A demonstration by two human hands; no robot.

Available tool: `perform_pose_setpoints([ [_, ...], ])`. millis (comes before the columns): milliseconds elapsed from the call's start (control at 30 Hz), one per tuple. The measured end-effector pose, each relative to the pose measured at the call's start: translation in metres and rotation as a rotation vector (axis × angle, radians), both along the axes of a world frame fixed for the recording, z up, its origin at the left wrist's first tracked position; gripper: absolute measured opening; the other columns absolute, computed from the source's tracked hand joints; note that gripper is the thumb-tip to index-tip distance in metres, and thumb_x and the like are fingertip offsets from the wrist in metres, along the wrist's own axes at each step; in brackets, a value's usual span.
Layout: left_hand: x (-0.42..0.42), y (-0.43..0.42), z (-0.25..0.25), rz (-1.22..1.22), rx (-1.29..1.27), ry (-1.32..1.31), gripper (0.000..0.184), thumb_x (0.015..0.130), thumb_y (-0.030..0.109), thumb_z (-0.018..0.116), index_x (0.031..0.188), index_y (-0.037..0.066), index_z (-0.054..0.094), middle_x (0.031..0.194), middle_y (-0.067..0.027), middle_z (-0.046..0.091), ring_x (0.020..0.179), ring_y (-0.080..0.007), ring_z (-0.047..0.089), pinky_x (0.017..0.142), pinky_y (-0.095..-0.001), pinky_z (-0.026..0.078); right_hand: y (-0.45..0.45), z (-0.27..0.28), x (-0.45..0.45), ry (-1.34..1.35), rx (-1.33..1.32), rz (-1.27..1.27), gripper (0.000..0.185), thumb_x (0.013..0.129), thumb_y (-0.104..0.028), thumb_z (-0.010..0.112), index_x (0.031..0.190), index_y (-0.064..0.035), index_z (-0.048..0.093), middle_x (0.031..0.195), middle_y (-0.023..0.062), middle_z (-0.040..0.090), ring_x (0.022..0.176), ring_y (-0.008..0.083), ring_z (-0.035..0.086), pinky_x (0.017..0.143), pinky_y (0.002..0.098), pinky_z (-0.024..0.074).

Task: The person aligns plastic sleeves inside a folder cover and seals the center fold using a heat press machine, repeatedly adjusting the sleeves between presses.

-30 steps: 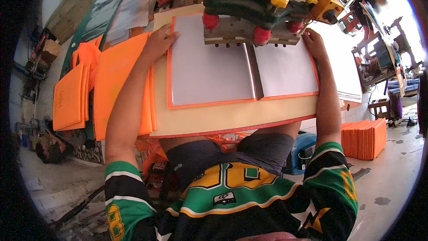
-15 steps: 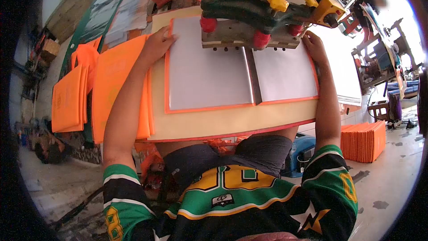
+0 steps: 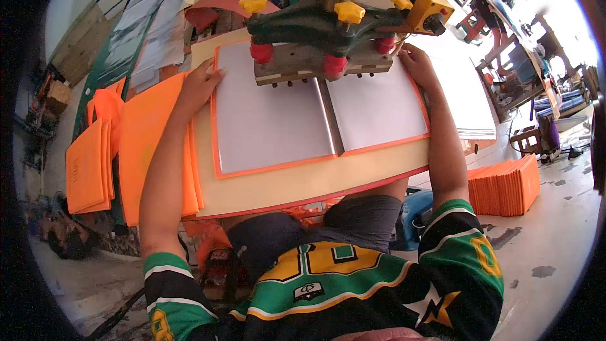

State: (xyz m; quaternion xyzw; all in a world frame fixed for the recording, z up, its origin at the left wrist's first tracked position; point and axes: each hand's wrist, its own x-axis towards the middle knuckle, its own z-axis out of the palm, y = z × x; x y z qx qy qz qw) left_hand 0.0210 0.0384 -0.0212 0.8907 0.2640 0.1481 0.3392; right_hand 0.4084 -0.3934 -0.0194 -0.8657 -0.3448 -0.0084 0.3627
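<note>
- Folder [image 3: 271, 123] lay open near front edge of counter [image 3: 265, 194], beneath machine head [image 3: 309, 25].
- Left hand [image 3: 201, 87], right hand [image 3: 418, 68] touched opposite sides, apparently steadying it; pinching: couldn't tell.

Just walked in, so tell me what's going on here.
A person has an open orange folder lying flat on a cream board, with the left grip at its left edge and the right grip at its right edge, both toward the far end. A machine overhangs the folder's far part; whether it touches the folder is unclear. Flat orange items lie to the left, and an orange stack stands to the right.
</note>
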Motion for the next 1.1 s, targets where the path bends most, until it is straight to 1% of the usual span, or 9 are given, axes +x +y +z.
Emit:
perform_pose_setpoints([
  [100,0.002,0.0,0.005,0.007,0.015,0.052,0.075,0.097,0.048,0.065,0.15,-0.002,0.047,0.112,-0.0267,0.073,0.105,-0.0323,0.073,0.093,-0.0382,0.053,0.0,-0.001,0.001,0.003,-0.003,0.016,0.033,0.105,-0.023,0.056,0.125,0.0026,0.066,0.105,0.018,0.074,0.091,0.0206,0.068,0.085,0.0353,0.0538],
  [167,0.003,0.0,0.004,0.025,0.001,0.088,0.074,0.098,0.047,0.064,0.15,-0.002,0.046,0.11,-0.0258,0.074,0.104,-0.0318,0.073,0.093,-0.0375,0.053,-0.001,0.0,-0.001,0.047,0.072,0.027,0.033,0.099,-0.028,0.063,0.121,-0.0042,0.07,0.107,0.0205,0.075,0.098,0.0309,0.072,0.089,0.0409,0.0542],
  [267,0.0,-0.009,0.012,0.019,0.004,0.044,0.074,0.098,0.046,0.064,0.15,-0.003,0.045,0.11,-0.0252,0.074,0.103,-0.0297,0.073,0.092,-0.0367,0.054,0.0,-0.007,0.009,-0.049,0.012,0.026,0.032,0.1,-0.027,0.062,0.121,-0.0044,0.07,0.107,0.0208,0.075,0.099,0.0317,0.072,0.09,0.0419,0.0541],
  [300,0.0,-0.01,0.016,0.014,0.008,0.043,0.074,0.098,0.046,0.064,0.15,-0.003,0.045,0.11,-0.0252,0.074,0.103,-0.0297,0.073,0.092,-0.0367,0.054,0.0,-0.003,0.006,-0.05,0.016,0.02,0.032,0.1,-0.027,0.062,0.121,-0.0044,0.07,0.107,0.0208,0.075,0.099,0.0317,0.072,0.09,0.0419,0.0541],
  [367,0.0,-0.014,0.018,0.03,0.018,0.079,0.073,0.099,0.045,0.064,0.15,-0.004,0.045,0.109,-0.0252,0.074,0.102,-0.0282,0.073,0.091,-0.0359,0.054,-0.002,0.002,-0.003,-0.055,0.014,0.051,0.032,0.104,-0.023,0.056,0.122,0.0018,0.067,0.101,0.0191,0.074,0.091,0.023,0.068,0.086,0.0361,0.0533],
  [467,-0.002,-0.01,0.011,0.01,0.001,0.02,0.073,0.099,0.045,0.064,0.149,-0.006,0.045,0.108,-0.0249,0.074,0.1,-0.0279,0.074,0.09,-0.036,0.054,-0.001,-0.004,0.003,-0.143,0.003,0.05,0.032,0.104,-0.023,0.056,0.122,0.0022,0.066,0.1,0.0185,0.074,0.09,0.0224,0.069,0.084,0.0366,0.0536],
  [767,-0.003,-0.006,0.008,-0.03,-0.086,-0.02,0.073,0.099,0.045,0.065,0.148,-0.006,0.047,0.109,-0.0254,0.074,0.1,-0.0291,0.073,0.09,-0.0365,0.054,0.0,-0.005,0.003,-0.058,-0.017,0.024,0.033,0.106,-0.023,0.055,0.124,0.0023,0.066,0.101,0.0173,0.074,0.091,0.0218,0.07,0.084,0.0365,0.0545],
  [933,-0.001,-0.004,0.008,-0.018,0.016,-0.006,0.073,0.097,0.047,0.065,0.147,-0.004,0.048,0.109,-0.0254,0.074,0.101,-0.0306,0.073,0.09,-0.0376,0.054,0.0,-0.008,0.007,-0.119,-0.013,0.025,0.034,0.107,-0.023,0.054,0.126,0.0029,0.065,0.103,0.0179,0.074,0.092,0.0216,0.07,0.085,0.036,0.0545],
  [1100,-0.001,0.001,0.001,-0.03,0.002,0.002,0.073,0.097,0.047,0.065,0.146,-0.004,0.049,0.109,-0.0251,0.074,0.102,-0.0312,0.073,0.091,-0.038,0.054,0.001,-0.004,0.004,0.013,0.0,0.011,0.033,0.107,-0.022,0.054,0.126,0.0027,0.065,0.101,0.0159,0.074,0.091,0.0194,0.069,0.084,0.0347,0.0543],
])
